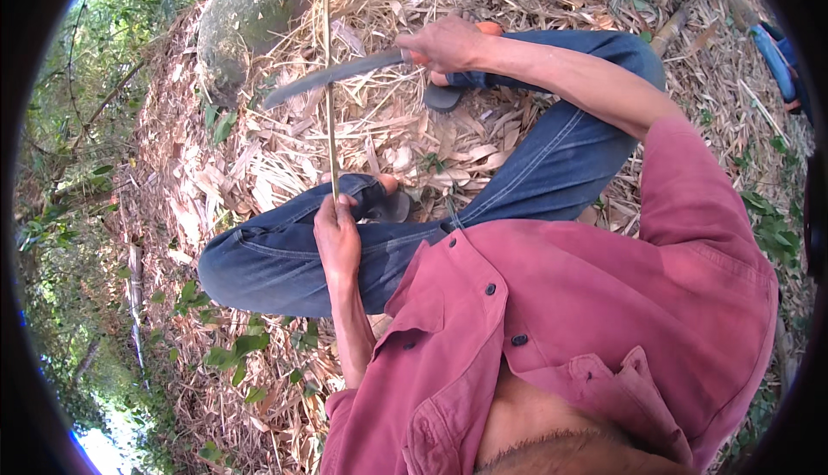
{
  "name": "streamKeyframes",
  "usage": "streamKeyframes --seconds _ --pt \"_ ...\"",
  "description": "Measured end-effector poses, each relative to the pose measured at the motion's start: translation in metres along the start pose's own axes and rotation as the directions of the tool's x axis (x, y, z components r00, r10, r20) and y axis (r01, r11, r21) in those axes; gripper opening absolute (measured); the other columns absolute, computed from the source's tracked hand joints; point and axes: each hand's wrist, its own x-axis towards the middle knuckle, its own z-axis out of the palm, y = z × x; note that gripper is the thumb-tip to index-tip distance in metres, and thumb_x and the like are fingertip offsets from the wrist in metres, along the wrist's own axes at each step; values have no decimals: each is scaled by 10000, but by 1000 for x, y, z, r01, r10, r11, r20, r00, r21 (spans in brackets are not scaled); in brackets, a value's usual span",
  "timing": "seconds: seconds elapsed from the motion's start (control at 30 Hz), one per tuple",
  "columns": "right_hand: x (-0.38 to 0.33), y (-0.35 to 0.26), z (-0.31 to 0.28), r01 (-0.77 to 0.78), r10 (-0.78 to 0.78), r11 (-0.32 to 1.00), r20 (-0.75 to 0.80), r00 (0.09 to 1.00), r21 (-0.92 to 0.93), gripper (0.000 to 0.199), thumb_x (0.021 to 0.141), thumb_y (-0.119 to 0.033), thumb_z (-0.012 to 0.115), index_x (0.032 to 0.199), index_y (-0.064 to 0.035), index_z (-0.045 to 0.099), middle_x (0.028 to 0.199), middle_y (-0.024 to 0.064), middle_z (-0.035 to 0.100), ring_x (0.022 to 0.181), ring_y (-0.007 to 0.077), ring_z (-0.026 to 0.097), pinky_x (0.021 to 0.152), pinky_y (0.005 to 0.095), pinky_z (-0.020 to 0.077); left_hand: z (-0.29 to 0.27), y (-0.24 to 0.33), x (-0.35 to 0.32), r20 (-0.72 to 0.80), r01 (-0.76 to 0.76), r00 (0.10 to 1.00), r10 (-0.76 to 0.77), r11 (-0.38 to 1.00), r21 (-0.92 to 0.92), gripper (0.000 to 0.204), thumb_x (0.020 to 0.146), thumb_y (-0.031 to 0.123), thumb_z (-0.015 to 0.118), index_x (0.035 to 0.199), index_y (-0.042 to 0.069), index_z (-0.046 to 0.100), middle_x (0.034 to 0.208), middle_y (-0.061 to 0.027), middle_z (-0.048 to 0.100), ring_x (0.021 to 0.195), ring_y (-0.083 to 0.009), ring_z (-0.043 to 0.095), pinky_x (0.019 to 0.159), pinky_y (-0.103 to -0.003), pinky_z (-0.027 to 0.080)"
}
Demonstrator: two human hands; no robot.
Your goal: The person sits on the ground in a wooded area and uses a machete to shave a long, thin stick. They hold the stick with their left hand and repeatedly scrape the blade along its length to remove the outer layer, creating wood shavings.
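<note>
My right hand (447,46) is closed round the orange handle of a machete (358,68). Its long grey blade points left, slightly blurred toward the tip. My left hand (337,232), in front of my left leg, pinches the near end of a thin, pale strip (331,134) that looks like split bamboo or cane. From there the strip runs away from me past the top edge of the picture, where its far end is out of sight. The blade crosses the strip well beyond my left hand; whether its edge bites into the strip I cannot tell.
Under my bent legs in blue jeans (539,160), the ground is littered with dry shavings and husks (259,152). A big mossy stone (254,14) lies far left. Green leafy plants (237,353) grow at the left, and blue objects (772,61) lie at the far right.
</note>
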Motion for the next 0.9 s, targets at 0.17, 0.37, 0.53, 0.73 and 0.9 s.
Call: streamKeyframes --seconds 0.17,0.37,0.53,0.73,0.9 --pt "3 8 -11 -54 52 997 58 997 49 99 927 -215 467 991 -142 486 622 34 503 528 138 518 469 271 442 3 1 7 45 34 999 -29 994 -103 274 944 193 442 796 -1 567 551 -8 390 528 -92 355 485 -284 293" --pt "9 15 8 0 0 1000 -32 999 12 126 844 -127 539 947 -105 471 615 35 520 516 164 542 408 298 423 5 0 2 8 7 1000 -7 1000 -25 271 950 192 443 774 20 555 558 30 370 523 -70 323 480 -265 269" --pt "3 5 -8 140 -145 989 -131 981 -46 195 801 -84 549 964 -120 447 617 34 522 554 188 562 444 335 439 -7 14 3 180 232 968 -173 892 -388 261 966 256 437 823 62 537 558 67 340 449 -12 278 381 -193 206" --pt "10 9 -19 -205 234 940 -79 969 272 331 705 -161 592 1029 -98 556 668 80 575 585 207 577 543 352 467 -17 32 -8 356 411 907 -223 651 -639 229 963 282 432 1000 69 508 561 73 288 412 -16 233 338 -173 192" --pt "-1 -14 -30 -64 240 831 -253 937 552 451 701 -302 608 1052 -22 561 690 99 593 626 218 592 603 354 476 -24 35 9 268 305 945 -186 795 -525 283 960 306 421 1080 65 506 566 69 304 414 -34 253 336 -174 200"
